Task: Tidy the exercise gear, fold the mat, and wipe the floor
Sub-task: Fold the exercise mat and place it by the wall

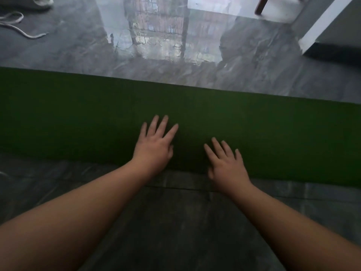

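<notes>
Green mat [78, 114] lies as a long band across the glossy grey floor [175, 222]. Left hand [154, 145] and right hand [226, 165] rest palm-down near the mat's near edge, fingers straight and spread; neither grip clamps anything. A white cord [17, 26] and a pale shoe [42, 1] lie on the floor beyond the mat's far edge, towards its left end. Risk, judged: flat palms may skid the mat on the slick tile, skewing the fold. Whether the layers line up cannot be told.
</notes>
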